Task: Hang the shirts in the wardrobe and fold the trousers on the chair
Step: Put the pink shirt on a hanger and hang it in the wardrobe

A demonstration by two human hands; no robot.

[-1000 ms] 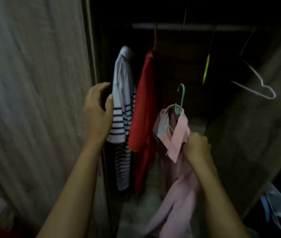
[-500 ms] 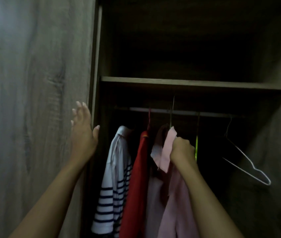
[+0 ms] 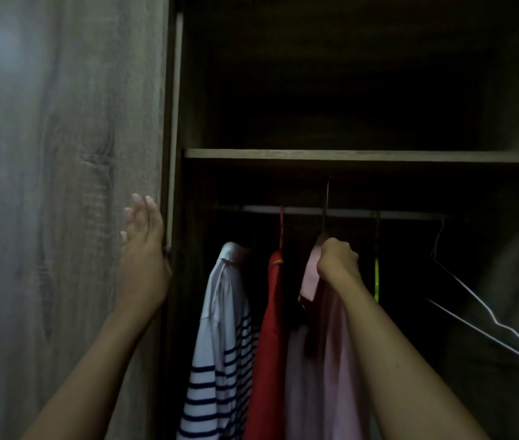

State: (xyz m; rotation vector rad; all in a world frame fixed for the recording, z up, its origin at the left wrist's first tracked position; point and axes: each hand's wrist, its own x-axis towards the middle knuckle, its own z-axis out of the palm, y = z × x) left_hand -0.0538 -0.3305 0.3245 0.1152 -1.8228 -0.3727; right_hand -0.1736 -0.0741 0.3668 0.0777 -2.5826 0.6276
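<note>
Inside the dark wooden wardrobe [image 3: 174, 90], under its shelf [image 3: 347, 154], the pale pink shirt [image 3: 334, 360] hangs between a red shirt [image 3: 269, 328] and a thin green hanger [image 3: 377, 281]. It is just beside the red one. The right hand [image 3: 337, 260] is clenched on the pink collar at the neck of its dark hanger hook [image 3: 326, 201]. That hook rises past the metal rail [image 3: 362, 214], and whether it sits on the rail cannot be told in this gloom.

The left hand [image 3: 145, 249] lies flat, fingers straight, against the grey wood-grain door panel [image 3: 61, 217]. A white shirt with navy stripes [image 3: 220, 344] hangs at the far left and an empty white wire hanger [image 3: 480, 312] at the right.

The pink shirt looks light and limp, so it gives no support of its own and could slide off the hanger's shoulders if tugged by the cloth. The stiff part is the hanger, and the best hold is likely at its neck, below the hook, with the collar bunched under the fingers.
</note>
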